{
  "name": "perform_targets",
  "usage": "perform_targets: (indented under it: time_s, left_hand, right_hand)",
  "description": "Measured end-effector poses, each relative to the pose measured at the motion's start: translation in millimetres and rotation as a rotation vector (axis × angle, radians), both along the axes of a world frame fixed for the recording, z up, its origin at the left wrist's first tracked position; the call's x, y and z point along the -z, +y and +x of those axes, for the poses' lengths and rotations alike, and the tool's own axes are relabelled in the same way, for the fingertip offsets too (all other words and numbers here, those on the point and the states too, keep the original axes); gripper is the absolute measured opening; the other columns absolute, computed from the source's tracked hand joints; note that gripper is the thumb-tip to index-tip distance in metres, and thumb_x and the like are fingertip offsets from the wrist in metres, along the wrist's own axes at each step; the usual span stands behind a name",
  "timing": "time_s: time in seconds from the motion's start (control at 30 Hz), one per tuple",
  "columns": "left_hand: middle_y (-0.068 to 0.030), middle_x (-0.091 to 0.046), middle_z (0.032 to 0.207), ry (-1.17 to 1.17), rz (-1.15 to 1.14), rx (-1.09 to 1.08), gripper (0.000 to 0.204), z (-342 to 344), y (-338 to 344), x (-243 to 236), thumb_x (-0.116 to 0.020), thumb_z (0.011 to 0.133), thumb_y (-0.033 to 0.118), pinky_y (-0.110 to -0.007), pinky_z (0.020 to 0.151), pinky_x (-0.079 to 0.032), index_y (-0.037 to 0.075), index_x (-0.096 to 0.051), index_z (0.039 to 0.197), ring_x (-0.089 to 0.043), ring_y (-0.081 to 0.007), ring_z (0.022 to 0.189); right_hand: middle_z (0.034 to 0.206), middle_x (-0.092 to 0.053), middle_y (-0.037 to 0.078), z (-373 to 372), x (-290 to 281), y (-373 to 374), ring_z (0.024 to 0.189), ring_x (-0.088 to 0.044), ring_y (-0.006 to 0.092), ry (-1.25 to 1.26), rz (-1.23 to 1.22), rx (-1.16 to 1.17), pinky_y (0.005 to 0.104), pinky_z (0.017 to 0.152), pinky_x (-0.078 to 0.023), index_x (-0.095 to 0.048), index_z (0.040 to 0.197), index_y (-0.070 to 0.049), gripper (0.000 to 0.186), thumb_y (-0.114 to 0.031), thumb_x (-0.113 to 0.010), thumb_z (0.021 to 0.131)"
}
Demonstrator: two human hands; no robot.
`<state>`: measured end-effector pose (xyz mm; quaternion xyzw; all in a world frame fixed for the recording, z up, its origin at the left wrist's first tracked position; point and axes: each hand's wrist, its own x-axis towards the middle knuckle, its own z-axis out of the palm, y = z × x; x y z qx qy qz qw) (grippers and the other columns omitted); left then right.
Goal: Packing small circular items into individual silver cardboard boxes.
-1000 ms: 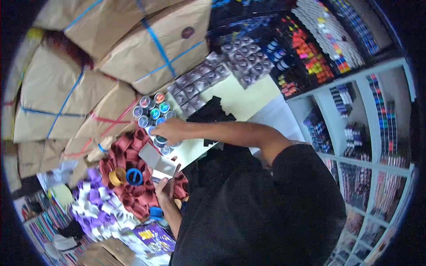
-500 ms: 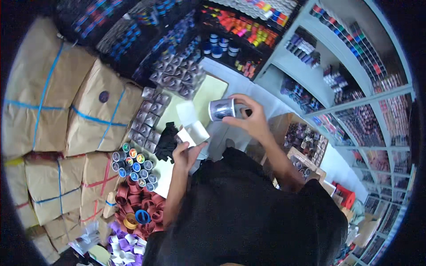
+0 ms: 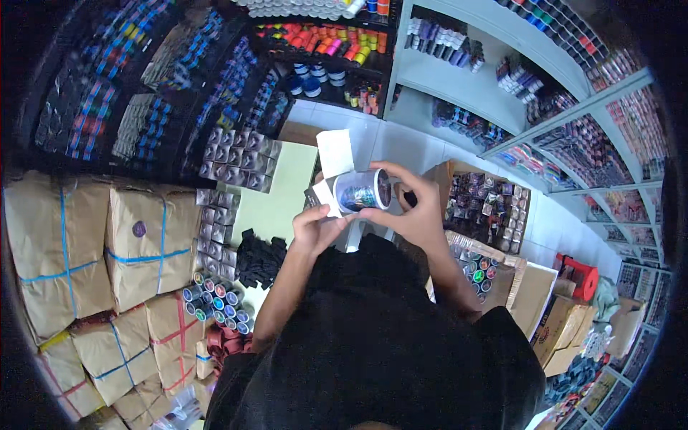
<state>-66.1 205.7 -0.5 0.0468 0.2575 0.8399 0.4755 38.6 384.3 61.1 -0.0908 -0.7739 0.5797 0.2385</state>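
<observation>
A small white box [image 3: 320, 194] with its flap [image 3: 334, 149] raised is held in my left hand [image 3: 311, 230], fingers wrapped at its near end. My right hand [image 3: 416, 210] grips a clear-sided cylindrical container [image 3: 358, 190] with dark, shiny contents, lying sideways at the box's opening, partly inside or against it. Below and left are a pale yellow-green board [image 3: 267, 203], rows of small grey boxes [image 3: 238, 161], a black pile of cloth-like pieces [image 3: 259, 258] and a cluster of similar round containers [image 3: 215, 301].
Brown paper bundles [image 3: 150, 247] are stacked left, partly over reddish pieces [image 3: 225, 342]. Dark racks of spools [image 3: 330, 43] stand behind, grey shelving [image 3: 459, 79] right. Cartons [image 3: 555, 337] and an open box of small items [image 3: 487, 204] sit at right, near a red object [image 3: 577, 276].
My right hand lifted a container from the round cluster and brought it to the white box, which my left hand raised. The view swung toward the racks and shelving.
</observation>
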Motion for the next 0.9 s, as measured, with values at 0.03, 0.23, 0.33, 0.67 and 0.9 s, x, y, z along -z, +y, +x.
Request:
perform_targets:
  time_s: [0.03, 0.23, 0.33, 0.67, 0.9]
  left_hand:
    - [-0.0168, -0.046, 0.144, 0.001, -0.006, 0.005, 0.091, -0.8, 4.0, 0.7, -0.074, 0.076, 0.023, -0.054, 0.108, -0.044, 0.012, -0.027, 0.153, -0.047, -0.037, 0.134]
    - [-0.0139, -0.05, 0.133, 0.312, -0.132, 0.008, 0.094, -2.0, 24.7, -6.6, -0.083, 0.067, 0.013, -0.044, 0.104, -0.048, 0.011, -0.028, 0.144, -0.054, -0.0292, 0.124]
    - [-0.0105, -0.051, 0.127, 0.595, -0.235, -0.023, 0.098, 2.1, 21.7, -17.7, -0.086, 0.065, 0.011, -0.037, 0.103, -0.045, 0.012, -0.027, 0.144, -0.054, -0.0235, 0.121]
    - [-0.0099, -0.06, 0.114, 0.268, -0.116, 0.076, 0.091, 4.2, -45.0, -12.3, -0.082, 0.071, 0.008, -0.037, 0.091, -0.051, 0.013, -0.029, 0.144, -0.061, -0.0232, 0.107]
    - [-0.0101, -0.055, 0.122, 0.361, -0.242, -0.006, 0.09, 9.8, -111.3, -7.6, -0.081, 0.07, 0.003, -0.037, 0.099, -0.045, 0.011, -0.03, 0.144, -0.056, -0.0224, 0.115]
  right_hand:
    - [0.109, -0.072, 0.001, 1.8, 0.7, 4.7, 0.069, -0.049, -0.0002, 0.001, -0.006, 0.005, 0.0173, 0.05, -0.032, -0.068, 0.126, -0.005, 0.068, -0.014, -0.093, 0.064]
    - [0.1, -0.073, 0.002, 10.6, 2.9, 20.3, 0.065, -0.047, 0.0027, -0.022, 0.084, 0.053, 0.0204, 0.054, -0.037, -0.07, 0.124, -0.006, 0.066, -0.018, -0.093, 0.063]
    - [0.096, -0.073, 0.003, 12.6, 7.7, 9.7, 0.066, -0.05, 0.0042, -0.077, 0.05, 0.08, 0.0219, 0.056, -0.04, -0.07, 0.121, -0.005, 0.065, -0.019, -0.094, 0.062]
    - [0.107, -0.067, 0.003, 21.2, 10.8, -50.1, 0.063, -0.041, 0.0036, -0.108, 0.024, -0.011, 0.0216, 0.054, -0.033, -0.072, 0.122, -0.008, 0.046, -0.012, -0.082, 0.078]
    - [0.114, -0.068, 0.004, 14.7, 4.6, -112.5, 0.059, -0.037, 0.0023, -0.171, 0.064, -0.094, 0.0204, 0.051, -0.031, -0.069, 0.125, -0.005, 0.061, -0.007, -0.088, 0.067]
